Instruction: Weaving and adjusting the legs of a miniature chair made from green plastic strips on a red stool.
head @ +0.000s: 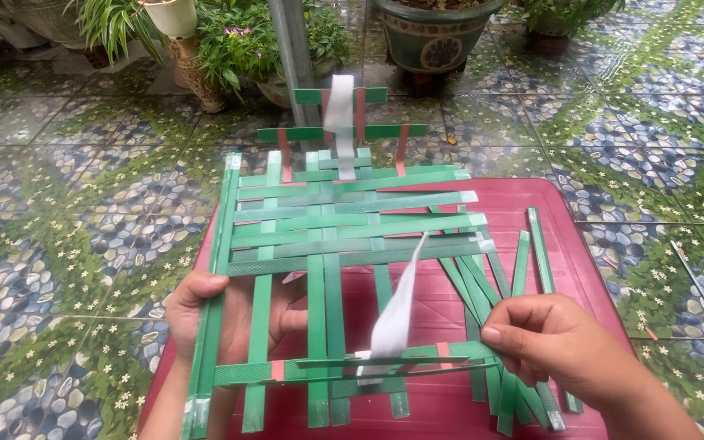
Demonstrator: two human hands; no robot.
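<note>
Gripping woven green strips (pixel 344 228), left hand (pixel 230 314), right hand (pixel 560 346)

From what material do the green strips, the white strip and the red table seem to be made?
Green strips: probably plastic strapping band; flat, stiff, with a light sheen and a fine embossed grain. White strip: perhaps soft plastic or fabric tape; matte, curling limply. Red table: likely moulded plastic; glossy, with a rounded corner.

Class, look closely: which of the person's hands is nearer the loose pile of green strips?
Right. The right hand rests on the loose pile of green strips; the left hand grips the woven mat's far edge.
</note>
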